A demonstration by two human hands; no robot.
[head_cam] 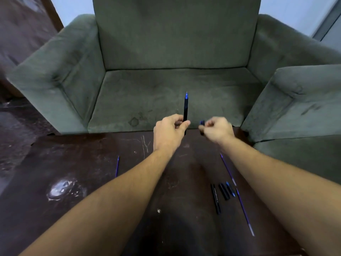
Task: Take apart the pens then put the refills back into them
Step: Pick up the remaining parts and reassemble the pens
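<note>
My left hand (168, 129) grips a black pen (185, 108) upright, its blue tip pointing up and away from me. Just to its right, my right hand (217, 129) pinches a small dark cap (202, 123) with a blue end. On the dark table (92, 163) to the right lie a black barrel (215, 199), short black and blue pen parts (227, 190) and two thin blue refills (227, 169) (244, 212). Another blue refill (117, 166) lies on the left side.
A green armchair (171, 85) stands right behind the table's far edge. A second green seat (302, 108) is at the right. The tabletop is scratched, with a white scuffed patch (61, 189) near the left.
</note>
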